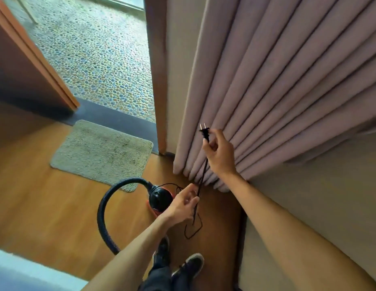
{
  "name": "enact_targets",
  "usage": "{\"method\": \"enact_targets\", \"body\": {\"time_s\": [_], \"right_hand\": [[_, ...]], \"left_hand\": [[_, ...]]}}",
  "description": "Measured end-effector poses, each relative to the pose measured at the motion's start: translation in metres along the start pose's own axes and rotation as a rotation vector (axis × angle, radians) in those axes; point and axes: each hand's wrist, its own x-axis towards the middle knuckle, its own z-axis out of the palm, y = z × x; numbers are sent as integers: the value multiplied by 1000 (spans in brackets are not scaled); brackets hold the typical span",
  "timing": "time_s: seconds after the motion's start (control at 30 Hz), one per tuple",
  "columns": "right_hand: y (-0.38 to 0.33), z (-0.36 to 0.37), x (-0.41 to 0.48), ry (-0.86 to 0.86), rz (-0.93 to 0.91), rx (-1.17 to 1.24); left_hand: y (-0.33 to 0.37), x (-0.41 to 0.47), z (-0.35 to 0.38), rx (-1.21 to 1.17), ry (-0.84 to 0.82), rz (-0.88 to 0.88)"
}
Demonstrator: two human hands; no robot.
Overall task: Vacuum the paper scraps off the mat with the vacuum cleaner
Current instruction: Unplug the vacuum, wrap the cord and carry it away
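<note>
Right hand [219, 153] pinching one plug [205, 133], one mat [103, 152]

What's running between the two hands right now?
Head view: only the black power cord spans them, from the right hand pinching it just below the plug down to the left hand holding it lower; curtain and wood floor lie behind.

No readable text, label, brand or number is showing anywhere. The vacuum cleaner [160, 199] near the middle, its plug [205, 133] and its cord [203, 171] are displaying no legible lettering.
</note>
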Motion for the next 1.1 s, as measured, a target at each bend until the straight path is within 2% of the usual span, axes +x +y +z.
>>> {"method": "enact_targets", "body": {"time_s": [0.17, 0.37, 0.6, 0.83, 1.1], "right_hand": [[-39, 63, 21, -124, 20, 3], [-71, 131, 32, -268, 18, 23], [-76, 198, 34, -403, 13, 35], [-46, 238, 33, -585, 3, 27], [49, 267, 2, -778, 11, 39]], "left_hand": [[-15, -15, -52, -43, 127, 14], [-47, -21, -91, -148, 288, -58], [-73, -25, -111, -288, 429, -147], [-106, -5, -96, -327, 560, -220], [-152, 46, -18, -434, 671, -366]]}}
